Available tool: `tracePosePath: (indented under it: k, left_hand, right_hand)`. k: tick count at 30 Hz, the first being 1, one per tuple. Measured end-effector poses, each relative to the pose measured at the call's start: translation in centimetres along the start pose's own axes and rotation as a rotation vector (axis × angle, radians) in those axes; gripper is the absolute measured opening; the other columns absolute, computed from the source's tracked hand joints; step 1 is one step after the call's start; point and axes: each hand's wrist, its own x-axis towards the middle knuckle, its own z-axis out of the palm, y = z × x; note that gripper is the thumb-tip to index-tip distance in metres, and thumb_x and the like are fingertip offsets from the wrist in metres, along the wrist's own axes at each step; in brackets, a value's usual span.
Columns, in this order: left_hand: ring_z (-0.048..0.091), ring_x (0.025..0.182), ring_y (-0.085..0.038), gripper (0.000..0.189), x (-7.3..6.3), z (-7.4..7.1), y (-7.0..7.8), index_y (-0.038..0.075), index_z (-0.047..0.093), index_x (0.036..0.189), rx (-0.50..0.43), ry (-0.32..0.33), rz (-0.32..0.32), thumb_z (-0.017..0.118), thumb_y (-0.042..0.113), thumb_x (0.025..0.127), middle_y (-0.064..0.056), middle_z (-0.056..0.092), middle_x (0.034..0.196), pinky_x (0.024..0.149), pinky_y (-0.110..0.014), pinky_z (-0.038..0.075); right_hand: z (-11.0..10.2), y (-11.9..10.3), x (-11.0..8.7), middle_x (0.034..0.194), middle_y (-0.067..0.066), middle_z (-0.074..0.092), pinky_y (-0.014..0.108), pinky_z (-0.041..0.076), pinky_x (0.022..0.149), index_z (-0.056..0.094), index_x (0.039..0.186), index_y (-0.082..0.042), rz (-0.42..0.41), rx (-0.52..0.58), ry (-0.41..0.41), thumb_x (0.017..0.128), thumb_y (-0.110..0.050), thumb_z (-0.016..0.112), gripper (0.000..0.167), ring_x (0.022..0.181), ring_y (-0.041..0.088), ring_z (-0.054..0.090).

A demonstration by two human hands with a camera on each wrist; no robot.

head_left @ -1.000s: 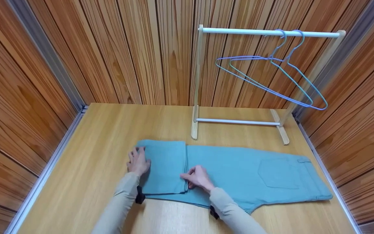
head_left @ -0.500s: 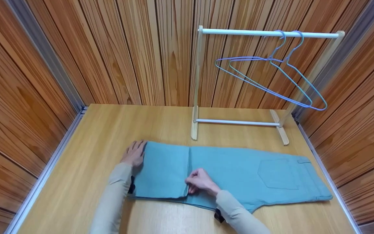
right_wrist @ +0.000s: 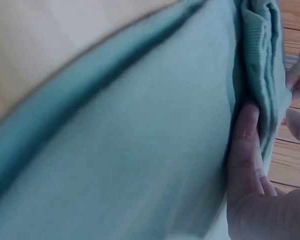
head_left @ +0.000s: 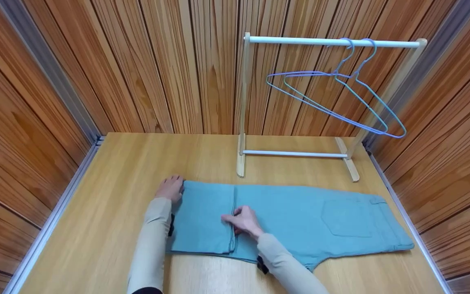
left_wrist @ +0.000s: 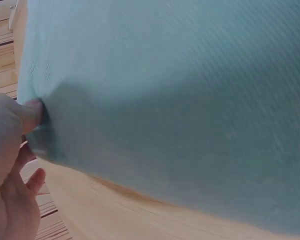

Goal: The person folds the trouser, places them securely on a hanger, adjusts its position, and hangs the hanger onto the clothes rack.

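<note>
Light teal trousers (head_left: pixel 292 220) lie folded lengthwise, the waist and back pocket to the right. The leg end is turned back over them as a squared flap (head_left: pixel 204 218). At the flap's far left corner, my left hand (head_left: pixel 169 190) pinches the folded edge; in the left wrist view its thumb (left_wrist: pixel 32 112) is on top and its fingers underneath. My right hand (head_left: pixel 246 222) holds the stacked hems (right_wrist: pixel 260 55) at the flap's right edge. Its fingers (right_wrist: pixel 246 145) press against the side of the layers, with the thumb over the top.
Behind the trousers, a wooden rack (head_left: pixel 241 159) with a white rail (head_left: pixel 292 40) stands on the table (head_left: pixel 137 159). Two blue-purple wire hangers (head_left: pixel 324 108) hang from it. Wood-panelled walls (head_left: pixel 178 81) surround the table on the back and both sides.
My left hand has gone from lying on the flap to its far left corner, and the fold has spread slightly left. My right thumb, drawn back at the hem midway, reaches over the flap again.
</note>
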Motion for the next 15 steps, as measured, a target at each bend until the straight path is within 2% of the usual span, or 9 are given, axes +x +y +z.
tracePosePath:
  k: [1,2,6,10,15]
  left_hand:
    - [0.045,0.138,-0.046,0.037,1.5,1.5,-1.4,-0.007,0.052,0.137,0.015,-0.004,-0.003,0.048,0.008,0.104,-0.029,0.052,0.143,0.117,-0.061,0.031]
    - [0.048,0.136,-0.045,0.035,3.0,3.0,-2.9,-0.005,0.054,0.135,0.051,0.011,0.002,0.049,0.011,0.104,-0.028,0.055,0.141,0.117,-0.060,0.032]
    - [0.055,0.127,-0.043,0.026,2.9,3.4,-2.8,0.000,0.062,0.124,0.107,0.076,0.005,0.052,0.013,0.103,-0.025,0.063,0.130,0.110,-0.059,0.038]
    - [0.051,0.132,-0.042,0.031,2.7,3.5,-2.7,0.004,0.059,0.131,0.131,0.069,-0.018,0.051,0.017,0.104,-0.023,0.059,0.137,0.111,-0.058,0.036]
    - [0.048,0.132,-0.041,0.036,3.1,3.3,-2.2,0.003,0.059,0.134,0.170,0.059,-0.022,0.052,0.024,0.105,-0.022,0.056,0.138,0.112,-0.057,0.035]
  right_hand:
    - [0.6,1.0,1.1,0.068,-0.002,0.052,0.023,0.048,0.049,0.054,0.086,-0.008,0.018,-0.031,0.021,0.085,-0.029,0.079,0.032,0.049,0.009,0.053]
    - [0.8,1.0,1.3,0.064,-0.004,0.049,0.023,0.044,0.047,0.050,0.082,-0.011,0.007,-0.047,0.012,0.087,-0.027,0.077,0.031,0.048,0.009,0.051]
    - [0.9,1.5,1.8,0.054,-0.009,0.038,0.021,0.034,0.045,0.041,0.077,-0.015,-0.088,-0.079,-0.029,0.093,-0.017,0.067,0.031,0.043,0.007,0.039]
    - [0.3,1.6,1.7,0.055,-0.009,0.035,0.022,0.032,0.046,0.047,0.083,-0.012,-0.183,-0.069,-0.035,0.096,-0.016,0.062,0.021,0.044,0.007,0.035]
    - [-1.2,1.7,1.7,0.059,-0.008,0.036,0.023,0.036,0.050,0.053,0.092,-0.008,-0.195,-0.037,0.023,0.097,-0.016,0.061,0.013,0.049,0.008,0.038]
